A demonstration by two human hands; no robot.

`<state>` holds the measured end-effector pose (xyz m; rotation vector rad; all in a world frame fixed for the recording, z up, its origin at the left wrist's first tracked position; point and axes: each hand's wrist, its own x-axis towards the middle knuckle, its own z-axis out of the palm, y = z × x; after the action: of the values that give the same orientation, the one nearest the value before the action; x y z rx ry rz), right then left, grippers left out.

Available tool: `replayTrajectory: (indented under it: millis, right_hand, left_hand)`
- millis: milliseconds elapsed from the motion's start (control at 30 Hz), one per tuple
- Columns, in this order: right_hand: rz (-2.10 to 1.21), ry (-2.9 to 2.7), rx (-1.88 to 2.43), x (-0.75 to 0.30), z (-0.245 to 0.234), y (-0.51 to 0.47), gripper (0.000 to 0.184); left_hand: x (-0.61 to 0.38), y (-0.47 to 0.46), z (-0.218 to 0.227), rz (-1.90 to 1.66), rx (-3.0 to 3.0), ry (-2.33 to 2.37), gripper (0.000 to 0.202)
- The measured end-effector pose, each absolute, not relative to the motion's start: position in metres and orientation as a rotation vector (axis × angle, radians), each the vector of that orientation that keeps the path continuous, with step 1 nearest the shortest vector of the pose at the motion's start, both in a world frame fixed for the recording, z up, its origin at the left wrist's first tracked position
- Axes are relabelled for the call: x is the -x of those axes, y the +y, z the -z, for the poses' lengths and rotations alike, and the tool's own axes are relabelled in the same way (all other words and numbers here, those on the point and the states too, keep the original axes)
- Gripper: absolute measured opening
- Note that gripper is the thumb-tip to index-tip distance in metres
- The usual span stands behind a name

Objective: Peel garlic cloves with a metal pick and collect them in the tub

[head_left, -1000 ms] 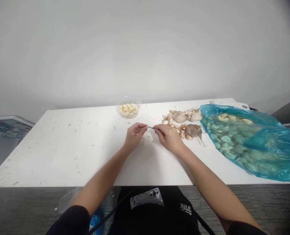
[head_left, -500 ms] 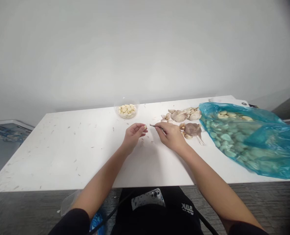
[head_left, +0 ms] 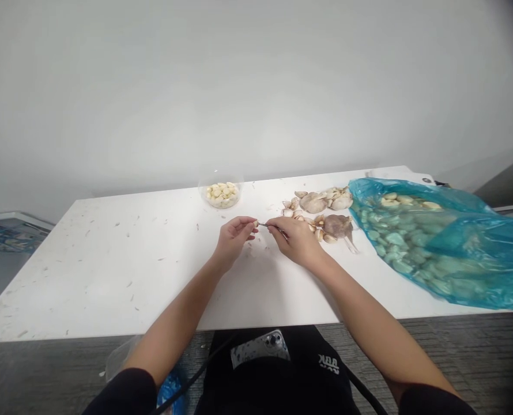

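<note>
A small pale garlic clove (head_left: 256, 223) is pinched between the thumb and fingers of my left hand (head_left: 233, 241). My right hand (head_left: 298, 239) is closed around a slim dark metal tool (head_left: 263, 225); most of it is hidden in the fingers, so its exact kind cannot be told. The tool's tip points left and meets the clove, or nearly so. Just beyond my right hand lie garlic bulbs (head_left: 312, 202) and loose unpeeled cloves (head_left: 319, 234). Peeled cloves (head_left: 222, 191) sit in a clear round bowl (head_left: 203, 197) behind my left hand.
A blue plastic bag (head_left: 464, 236) full of garlic cloves covers the right part of the white table (head_left: 122, 248). Bits of skin are scattered over the tabletop. A wall (head_left: 248, 86) rises behind it. A phone (head_left: 260, 349) rests on my lap.
My right hand has moved slightly left, bringing the tool's tip from a small gap up to the clove. My left hand still pinches the clove. The whole view has shifted a little.
</note>
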<state>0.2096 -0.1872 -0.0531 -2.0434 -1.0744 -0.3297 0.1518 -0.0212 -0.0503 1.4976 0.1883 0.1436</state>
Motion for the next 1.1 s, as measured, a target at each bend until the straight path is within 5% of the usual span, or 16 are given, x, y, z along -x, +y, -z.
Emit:
replayTrajectory:
  millis: [1100]
  right_hand:
    - [0.475, -1.006, 2.205, -0.2085, 0.0544, -0.1871, 0.021]
  left_hand:
    - [-0.1522, -0.0229, 0.0502, -0.078, -1.445, 0.235, 0.032]
